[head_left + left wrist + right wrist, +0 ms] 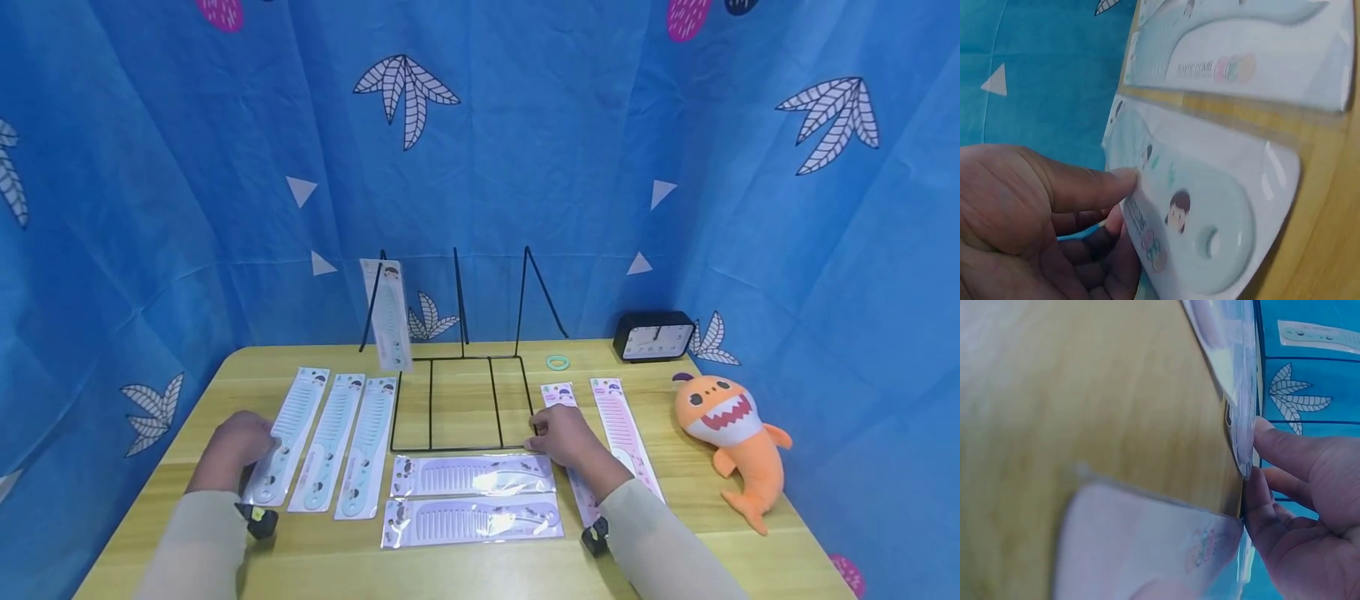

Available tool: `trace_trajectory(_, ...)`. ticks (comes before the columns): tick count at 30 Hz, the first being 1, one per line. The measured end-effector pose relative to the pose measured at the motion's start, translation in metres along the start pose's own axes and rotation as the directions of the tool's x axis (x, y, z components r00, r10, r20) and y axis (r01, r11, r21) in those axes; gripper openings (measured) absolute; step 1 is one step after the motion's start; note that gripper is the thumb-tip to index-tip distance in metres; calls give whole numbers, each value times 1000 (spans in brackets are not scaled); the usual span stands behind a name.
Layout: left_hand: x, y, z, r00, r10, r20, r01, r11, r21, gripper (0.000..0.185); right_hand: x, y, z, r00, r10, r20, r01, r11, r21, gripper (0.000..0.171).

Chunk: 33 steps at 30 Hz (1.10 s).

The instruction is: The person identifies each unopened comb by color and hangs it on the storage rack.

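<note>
Packaged combs (371,450) on a wood-grain table (405,575) before blue leaf-patterned curtains (562,125)

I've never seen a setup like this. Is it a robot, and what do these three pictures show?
No robot: just a person's left hand and right hand, both bare. The wide picture comes from a camera on the head; the close ones from a camera on each wrist. On the table lie packaged combs: three green combs, two purple combs and two pink combs. Another green comb stands at a black wire rack. A clock and toy shark sit to the right. The left hand pinches the leftmost pack; the right is beside a purple one, its grip unclear.
</note>
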<state>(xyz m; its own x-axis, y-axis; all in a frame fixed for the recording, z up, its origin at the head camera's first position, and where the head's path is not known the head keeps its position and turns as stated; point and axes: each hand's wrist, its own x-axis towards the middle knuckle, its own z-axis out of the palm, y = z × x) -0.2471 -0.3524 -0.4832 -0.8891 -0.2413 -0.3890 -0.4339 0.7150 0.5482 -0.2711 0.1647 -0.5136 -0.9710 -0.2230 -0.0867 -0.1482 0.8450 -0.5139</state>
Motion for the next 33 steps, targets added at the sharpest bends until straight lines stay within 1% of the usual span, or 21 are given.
trace_trajectory(2,2,-4,-1,1000,-5,17,5,1000,-30,32,0,0,0,1000,-9,-2,9,1000,2,15)
trace_trajectory(3,3,-6,-2,1000,-6,23,8,999,-49,32,1,0,0,1000,-19,-1,19,1000,2,14)
trace_trajectory(6,3,-14,-7,1000,10,22,-8,996,-85,36,1,1,1,999,-48,2,48,999,4,36)
trace_trajectory(9,0,-20,-16,999,34,-11,-35,993,-116,42,2,2,3,998,-65,6,64,998,2,47)
trace_trajectory(12,-3,-22,-25,997,39,-62,-46,991,-127,44,1,2,3,999,-50,6,50,999,9,40)
trace_trajectory(13,-4,-22,-28,996,49,-77,-59,989,-136,43,1,2,2,999,-46,7,46,999,11,38)
trace_trajectory(15,-7,-21,-34,992,78,-100,-93,983,-156,38,1,1,1,999,-33,7,33,999,19,32)
trace_trajectory(17,-12,-19,-36,982,142,-122,-163,968,-191,35,0,0,0,1000,-19,9,19,999,26,25)
trace_trajectory(18,-15,-18,-37,973,190,-135,-215,954,-210,33,0,0,-1,1000,-15,11,15,1000,27,23)
trace_trajectory(20,-23,-14,-35,941,297,-160,-329,912,-244,31,0,0,-2,1000,-5,8,5,1000,25,15)
trace_trajectory(21,-27,-11,-33,922,344,-179,-381,890,-250,32,0,0,-2,1000,-2,8,2,1000,23,14)
trace_trajectory(22,-32,-8,-30,897,396,-195,-436,864,-252,32,0,0,-2,1000,-3,9,2,1000,19,13)
trace_trajectory(25,-46,4,-18,832,498,-244,-548,803,-232,33,0,0,-3,1000,-1,6,1,1000,17,14)
trace_trajectory(27,-53,11,-7,794,545,-268,-599,774,-203,33,0,0,-2,1000,-6,5,6,1000,19,14)
trace_trajectory(29,-60,18,5,762,585,-277,-639,748,-178,31,-1,0,-2,1000,-9,4,9,1000,23,14)
trace_trajectory(30,-62,21,11,748,602,-279,-655,737,-169,31,-1,0,-2,1000,-15,6,15,1000,23,17)
trace_trajectory(32,-68,26,21,733,623,-273,-673,724,-152,30,0,1,-1,1000,-21,10,20,1000,18,23)
trace_trajectory(33,-70,29,26,729,630,-267,-677,721,-148,30,0,1,-2,1000,-20,9,19,1000,19,25)
